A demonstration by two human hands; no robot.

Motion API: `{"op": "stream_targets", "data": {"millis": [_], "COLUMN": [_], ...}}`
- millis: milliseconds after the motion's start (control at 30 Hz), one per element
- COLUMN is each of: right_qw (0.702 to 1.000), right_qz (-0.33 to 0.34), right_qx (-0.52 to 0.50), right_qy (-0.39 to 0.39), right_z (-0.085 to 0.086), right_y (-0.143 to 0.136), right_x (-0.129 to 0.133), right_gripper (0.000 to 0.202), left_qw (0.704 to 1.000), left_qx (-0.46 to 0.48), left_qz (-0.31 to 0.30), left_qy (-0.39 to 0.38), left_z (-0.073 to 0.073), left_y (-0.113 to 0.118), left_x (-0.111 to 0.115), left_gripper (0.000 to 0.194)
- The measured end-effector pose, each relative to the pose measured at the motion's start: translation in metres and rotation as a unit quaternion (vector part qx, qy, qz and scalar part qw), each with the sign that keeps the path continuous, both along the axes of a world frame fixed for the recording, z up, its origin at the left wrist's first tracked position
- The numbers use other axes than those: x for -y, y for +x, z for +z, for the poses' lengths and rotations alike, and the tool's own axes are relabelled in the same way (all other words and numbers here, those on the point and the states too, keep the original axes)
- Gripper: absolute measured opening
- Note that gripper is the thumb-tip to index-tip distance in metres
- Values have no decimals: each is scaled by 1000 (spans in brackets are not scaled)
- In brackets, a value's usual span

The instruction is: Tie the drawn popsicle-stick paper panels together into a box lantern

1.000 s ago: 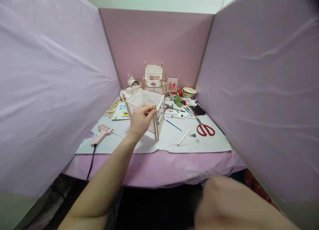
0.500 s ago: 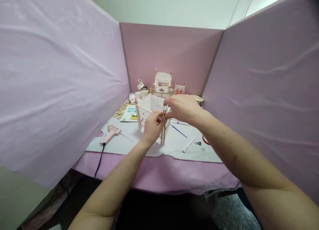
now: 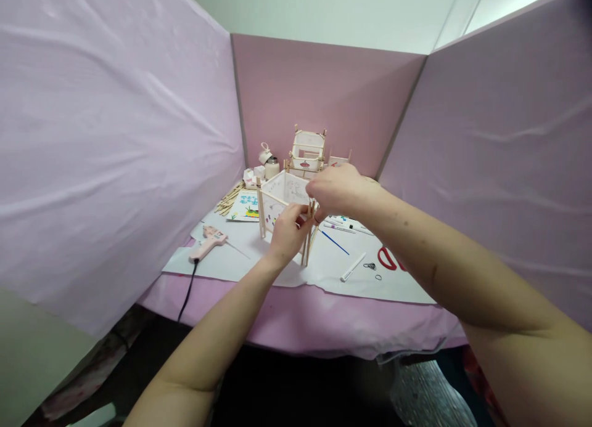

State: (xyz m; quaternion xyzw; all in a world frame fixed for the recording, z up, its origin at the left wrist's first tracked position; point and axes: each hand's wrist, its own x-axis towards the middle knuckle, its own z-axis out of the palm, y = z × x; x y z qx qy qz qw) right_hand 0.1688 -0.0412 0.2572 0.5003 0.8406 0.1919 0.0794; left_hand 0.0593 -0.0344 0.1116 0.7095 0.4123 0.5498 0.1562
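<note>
A box-like lantern frame (image 3: 272,196) of thin wooden sticks and white panels with drawings stands upright before me. My left hand (image 3: 287,235) is closed round the upright sticks (image 3: 306,253) at its near right corner. Above that corner, my right hand (image 3: 340,190) bends down with its fingers pinched by the stick tops. A thin dark band, seemingly a rubber band, shows faintly at those fingertips; the fingers hide most of it. Black rubber bands (image 3: 370,266) lie on the paper to the right, with one small loop (image 3: 378,277) apart.
A pink glue gun (image 3: 210,244) lies left, its cord over the table edge. Right are a white pen (image 3: 353,267), a blue brush (image 3: 335,243) and red-handled scissors (image 3: 386,259). Behind stand another stick frame (image 3: 308,148), a jar (image 3: 272,168), sticks (image 3: 230,199) and a painted card (image 3: 244,206).
The view has shifted slightly, showing more of the scissors. My right hand stays at the corner top, its fingers slightly lower and more folded. My left hand keeps its grip on the sticks.
</note>
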Motion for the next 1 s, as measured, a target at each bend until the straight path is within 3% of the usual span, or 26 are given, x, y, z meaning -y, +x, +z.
{"op": "stream_targets", "data": {"millis": [333,633,800,1000], "right_qw": [995,998,997,969], "right_qz": [59,35,58,60], "right_qx": [-73,-25,-49,-230], "right_qy": [-20,-43,5,68], "right_z": [-10,-16,-37,-77], "right_y": [24,10,16,43], "right_x": [-9,-5,-3,3], "right_gripper": [57,45,36,30], "left_qw": [1000,1000,996,997], "left_qx": [1,29,75,28], "left_qz": [-14,-8,-46,-71], "left_qy": [-1,-6,-18,-11], "left_z": [-1,-5,-10,-6], "left_y": [-2,-1,-2,-3], "left_x": [-2,-3,-7,-9], "left_gripper": [6,13,43,29]}}
